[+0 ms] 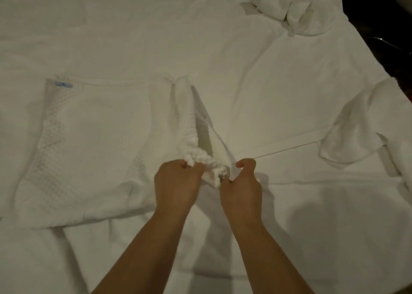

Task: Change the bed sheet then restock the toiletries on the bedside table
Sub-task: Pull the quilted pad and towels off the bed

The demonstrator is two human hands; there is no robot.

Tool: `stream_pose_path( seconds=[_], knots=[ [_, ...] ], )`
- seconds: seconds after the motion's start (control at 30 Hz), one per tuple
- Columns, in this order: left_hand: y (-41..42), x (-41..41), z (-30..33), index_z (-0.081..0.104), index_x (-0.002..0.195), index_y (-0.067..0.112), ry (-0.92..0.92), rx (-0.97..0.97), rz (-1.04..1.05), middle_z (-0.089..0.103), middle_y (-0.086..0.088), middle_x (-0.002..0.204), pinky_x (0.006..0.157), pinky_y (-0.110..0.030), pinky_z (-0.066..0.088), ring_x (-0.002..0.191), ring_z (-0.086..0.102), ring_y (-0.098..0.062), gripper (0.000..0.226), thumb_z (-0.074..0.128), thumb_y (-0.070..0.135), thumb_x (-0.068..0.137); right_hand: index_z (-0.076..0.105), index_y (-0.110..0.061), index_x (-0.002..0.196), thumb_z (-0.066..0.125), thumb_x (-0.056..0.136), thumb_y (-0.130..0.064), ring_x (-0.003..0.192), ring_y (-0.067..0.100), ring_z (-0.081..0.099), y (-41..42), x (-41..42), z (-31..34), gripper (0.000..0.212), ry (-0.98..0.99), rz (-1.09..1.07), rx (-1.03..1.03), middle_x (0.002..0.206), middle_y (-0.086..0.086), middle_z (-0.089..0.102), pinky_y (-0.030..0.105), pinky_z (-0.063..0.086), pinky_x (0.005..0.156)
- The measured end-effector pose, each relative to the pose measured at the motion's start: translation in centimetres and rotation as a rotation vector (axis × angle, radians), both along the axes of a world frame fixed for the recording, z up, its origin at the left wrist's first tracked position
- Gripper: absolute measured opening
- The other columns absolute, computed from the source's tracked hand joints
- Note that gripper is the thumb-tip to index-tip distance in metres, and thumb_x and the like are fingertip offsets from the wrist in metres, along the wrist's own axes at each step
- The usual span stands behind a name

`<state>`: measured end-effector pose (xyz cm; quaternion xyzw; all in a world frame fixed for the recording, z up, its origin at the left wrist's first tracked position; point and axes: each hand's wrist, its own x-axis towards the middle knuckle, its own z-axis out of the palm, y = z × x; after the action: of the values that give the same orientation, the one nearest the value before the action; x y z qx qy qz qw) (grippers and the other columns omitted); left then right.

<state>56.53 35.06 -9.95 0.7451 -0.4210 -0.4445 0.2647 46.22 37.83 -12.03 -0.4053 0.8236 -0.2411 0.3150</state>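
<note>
Both hands, left hand (176, 182) and right hand (242, 185), clamp their fingers on the bunched corner of a white waffle-weave towel (89, 137) spread across the white bed sheet (156, 37).

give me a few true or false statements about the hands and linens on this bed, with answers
1. Both hands grip the bunched end of the textured white cloth. True: left hand and right hand hold it together.
2. The blue tag sits near the cloth's far left corner. True.
3. The crumpled towel lies beside the left hand. False: it lies at the far right of the bed.
4. The right hand is flat and open. False: its fingers curl round the fabric.
</note>
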Motion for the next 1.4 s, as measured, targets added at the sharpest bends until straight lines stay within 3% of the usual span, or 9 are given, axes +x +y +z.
stream_pose_path(
  seconds=[0.17,0.37,0.57,0.7,0.83,0.97,1.17,1.3,1.4],
  knots=[
    [0.8,-3.4,1.1,0.04,0.044,0.014,-0.059,-0.062,0.0,0.04,0.002,0.044,0.048,-0.027,0.028,0.044,0.036,-0.012,0.043,0.063,0.016,0.08,0.044,-0.012,0.111,0.048,0.093,-0.014,0.09,0.026,0.058,-0.9,-2.0,-0.7,0.018,0.027,0.206,0.261,0.094,0.007,0.057,0.027,0.043,0.072],
    [-0.5,-3.8,-0.4,0.057,0.056,0.005,0.151,0.095,0.161,0.062,-0.012,0.064,0.071,-0.042,0.047,0.063,0.055,-0.025,0.028,0.062,0.019,0.081,0.054,-0.025,0.09,0.05,0.077,-0.014,0.088,0.009,0.049,2.9,-2.4,-0.8,0.018,0.157,0.284,-0.354,0.091,-0.009,0.056,0.012,0.036,0.076],
    [0.1,-5.0,-0.4,0.051,0.053,0.01,0.132,0.06,0.06,0.054,-0.005,0.053,0.053,-0.028,0.039,0.05,0.049,-0.017,0.033,0.059,0.018,0.084,0.059,-0.02,0.108,0.059,0.083,-0.009,0.085,0.015,0.047,2.7,-0.6,-1.8,0.027,0.038,0.162,-0.213,0.092,-0.004,0.048,0.031,0.044,0.08],
    [0.9,-3.4,-1.6,0.055,0.067,0.016,-0.103,-0.226,-0.159,0.06,-0.002,0.073,0.069,-0.027,0.042,0.07,0.054,-0.015,0.035,0.048,0.042,0.09,0.058,-0.017,0.077,0.056,0.089,-0.011,0.072,0.011,0.052,2.7,-1.4,-2.1,0.014,-0.248,0.018,-0.211,0.079,-0.001,0.058,0.02,0.041,0.069],
    [2.8,0.5,-6.5,0.048,0.134,0.007,-0.509,-0.27,-0.504,0.049,-0.015,0.138,0.103,-0.044,0.035,0.127,0.045,-0.034,0.086,0.024,0.072,0.083,0.059,-0.009,0.071,0.051,0.092,-0.005,0.067,0.006,0.052,4.6,-4.0,-3.8,0.024,-0.738,-0.343,-0.091,0.072,0.0,0.06,0.021,0.041,0.071],
    [5.5,3.9,-10.9,0.042,0.135,0.006,-0.791,-0.165,-0.89,0.051,-0.02,0.136,0.087,-0.064,0.043,0.118,0.052,-0.046,0.08,0.036,0.056,0.073,0.061,-0.005,0.081,0.049,0.093,-0.002,0.076,0.013,0.055,5.8,-4.9,-6.3,0.018,-0.884,-0.575,0.027,0.081,0.005,0.062,0.025,0.044,0.074],
    [5.0,7.1,-11.7,0.065,0.114,0.003,-0.839,-0.321,-0.94,0.064,-0.015,0.12,0.098,-0.049,0.031,0.115,0.056,-0.038,0.05,0.038,0.023,0.078,0.058,-0.013,0.074,0.051,0.094,-0.01,0.072,0.018,0.05,4.4,-5.9,-7.0,0.022,-0.467,-0.412,0.13,0.08,0.007,0.058,0.027,0.04,0.064],
    [5.0,8.0,-10.7,0.07,0.109,0.004,-0.804,-0.34,-1.017,0.066,-0.013,0.118,0.108,-0.039,0.019,0.115,0.059,-0.033,0.049,0.032,0.026,0.086,0.057,-0.013,0.102,0.056,0.094,-0.021,0.081,0.011,0.053,0.0,-5.7,-5.1,0.012,-0.354,-0.197,0.044,0.09,-0.003,0.058,0.007,0.041,0.064],
    [4.0,8.3,-10.3,0.066,0.118,0.011,-0.756,-0.342,-1.095,0.062,-0.008,0.126,0.103,-0.041,0.027,0.121,0.053,-0.031,0.058,0.021,0.042,0.097,0.045,-0.017,0.13,0.059,0.092,-0.023,0.097,0.015,0.053,-5.6,-4.9,-5.0,0.041,-0.313,-0.012,0.026,0.112,-0.002,0.056,0.015,0.041,0.075]
  ],
)
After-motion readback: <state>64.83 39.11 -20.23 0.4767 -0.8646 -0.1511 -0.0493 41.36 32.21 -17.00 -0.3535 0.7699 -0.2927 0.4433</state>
